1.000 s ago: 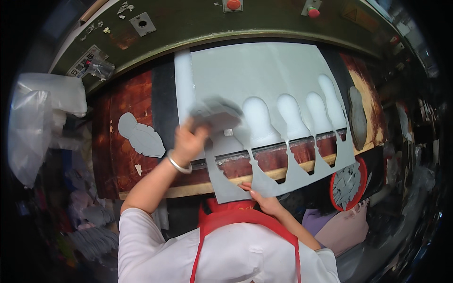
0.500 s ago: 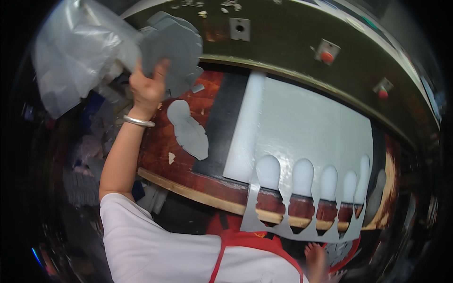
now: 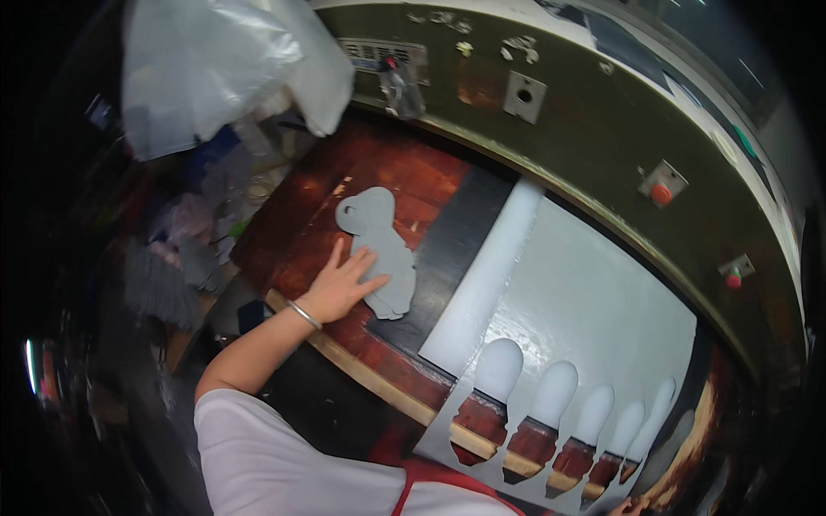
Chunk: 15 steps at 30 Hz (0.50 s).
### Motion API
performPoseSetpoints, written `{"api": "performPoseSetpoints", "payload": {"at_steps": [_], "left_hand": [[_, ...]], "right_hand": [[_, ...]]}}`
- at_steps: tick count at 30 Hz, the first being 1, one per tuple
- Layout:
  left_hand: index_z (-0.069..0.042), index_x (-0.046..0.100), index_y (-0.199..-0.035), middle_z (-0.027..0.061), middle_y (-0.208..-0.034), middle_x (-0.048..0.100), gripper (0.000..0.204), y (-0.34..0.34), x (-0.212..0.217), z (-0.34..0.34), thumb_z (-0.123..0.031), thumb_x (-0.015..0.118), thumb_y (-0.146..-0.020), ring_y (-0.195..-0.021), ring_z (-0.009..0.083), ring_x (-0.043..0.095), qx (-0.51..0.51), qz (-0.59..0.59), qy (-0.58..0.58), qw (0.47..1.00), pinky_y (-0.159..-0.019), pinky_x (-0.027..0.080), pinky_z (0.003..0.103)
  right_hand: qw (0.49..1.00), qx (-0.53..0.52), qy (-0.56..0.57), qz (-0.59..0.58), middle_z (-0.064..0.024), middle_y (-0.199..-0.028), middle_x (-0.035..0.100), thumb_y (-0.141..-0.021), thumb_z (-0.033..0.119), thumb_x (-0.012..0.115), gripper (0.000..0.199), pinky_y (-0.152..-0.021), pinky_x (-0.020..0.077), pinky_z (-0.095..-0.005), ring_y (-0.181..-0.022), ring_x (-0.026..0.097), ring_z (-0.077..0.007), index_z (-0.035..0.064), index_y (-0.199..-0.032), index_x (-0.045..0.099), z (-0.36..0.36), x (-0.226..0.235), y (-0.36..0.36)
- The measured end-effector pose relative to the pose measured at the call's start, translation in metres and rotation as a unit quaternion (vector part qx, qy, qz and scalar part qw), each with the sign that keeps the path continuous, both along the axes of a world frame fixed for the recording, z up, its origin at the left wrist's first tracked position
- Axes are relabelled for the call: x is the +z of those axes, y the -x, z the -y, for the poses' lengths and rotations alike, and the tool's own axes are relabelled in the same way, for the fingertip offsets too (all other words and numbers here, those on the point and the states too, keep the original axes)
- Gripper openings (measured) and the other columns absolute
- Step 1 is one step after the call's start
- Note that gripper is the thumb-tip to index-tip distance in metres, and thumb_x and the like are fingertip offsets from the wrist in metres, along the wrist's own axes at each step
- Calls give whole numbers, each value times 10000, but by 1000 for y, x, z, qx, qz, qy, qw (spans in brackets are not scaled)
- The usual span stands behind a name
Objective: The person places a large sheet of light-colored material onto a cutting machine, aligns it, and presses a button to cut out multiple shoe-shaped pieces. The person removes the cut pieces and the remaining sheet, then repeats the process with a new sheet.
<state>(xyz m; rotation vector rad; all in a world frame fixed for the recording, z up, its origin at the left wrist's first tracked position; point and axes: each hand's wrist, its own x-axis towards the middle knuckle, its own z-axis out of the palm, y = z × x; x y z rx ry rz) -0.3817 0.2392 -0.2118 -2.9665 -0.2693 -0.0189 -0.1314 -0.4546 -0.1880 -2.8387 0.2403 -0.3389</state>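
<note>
My left hand (image 3: 344,279), a bangle at its wrist, lies open with fingers spread on a small pile of grey insole-shaped pieces (image 3: 383,245). The pile rests on the reddish-brown table at left; a piece with a hooked tip sticks out at its far left. To the right, a grey sheet (image 3: 602,267) covers most of a white board (image 3: 482,275). Insole-shaped cutouts run along its near edge, which hangs past the table's wooden edge. My right hand (image 3: 634,506) shows only partly at the bottom rim, by the sheet's near right corner; its fingers are mostly hidden.
Behind the table runs a dark green machine beam (image 3: 585,129) with a red button (image 3: 661,193) and another small knob (image 3: 733,279). Clear plastic bags (image 3: 215,69) hang at far left. Below them are loose scraps and stacked grey pieces (image 3: 159,288).
My left hand has come down from a fanned bunch of grey pieces at the far left onto the table pile. The bunch is out of sight. The view has turned and shifted.
</note>
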Motion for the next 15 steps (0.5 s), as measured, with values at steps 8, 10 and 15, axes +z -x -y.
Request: {"api": "performPoseSetpoints", "payload": {"at_steps": [8,10,15], "left_hand": [[-125,495,-1320,215,-1389,393,569,-147,-30,125,-305,670,-808,-1334,357,341,-53,168,193,965,-1099,257,541],[-149,449,-1373,220,-1474,292,565,-192,-43,143,-350,604,-868,-1410,339,226,9,156,288,945,-1132,158,558],[-171,404,-1416,212,-1504,249,586,-208,-72,158,-394,550,-894,-1423,335,195,44,178,213,960,-1136,102,572]], "right_hand": [[957,117,265,35,-212,-1306,483,-838,432,633,584,-967,398,-522,-1145,474,-408,26,-1250,559,8,-50,-50],[952,93,292,22,-167,-1427,410,-838,478,634,644,-1054,343,-520,-1281,391,-383,37,-1297,535,16,-52,-60],[885,311,258,230,-172,-1104,631,-783,488,688,519,-888,470,-459,-1027,577,-348,42,-1048,683,34,-38,-90]]}}
